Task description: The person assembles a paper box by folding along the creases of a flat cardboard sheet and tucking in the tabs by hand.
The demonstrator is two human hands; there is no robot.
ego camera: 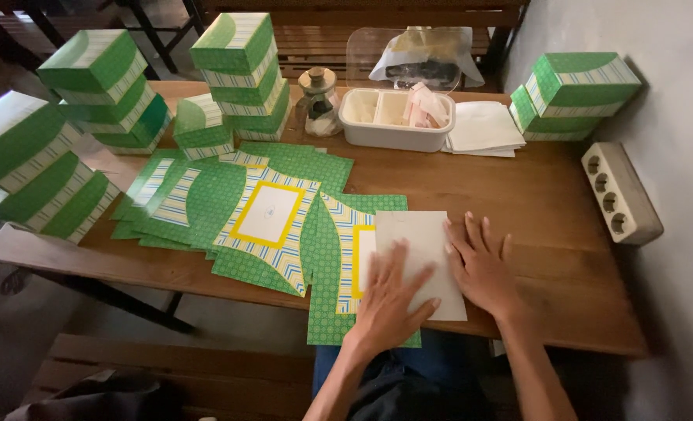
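Both hands were flat, palms down, on a pale paper sheet at the near edge of the wooden table. Left hand pressed the sheet's near-left part, fingers spread and extended. Right hand sat on its right edge, fingers also spread, partly on bare wood. Neither was pinching or gripping anything.

The sheet lay over an unfolded green patterned box blank with a yellow-framed panel. More flat blanks fanned out to the left. Folded green boxes were stacked far-left, with another stack far-right by the wall. A white divided tray and a pile of white sheets sat at the far side, a small glass jar beside the tray.

Step in hand, as I read it: smoothing or aligning the liner sheet on the blank. Next move likely needs the sheet kept square to the panel while fingers shift from flat press to gripping the blank's flaps.
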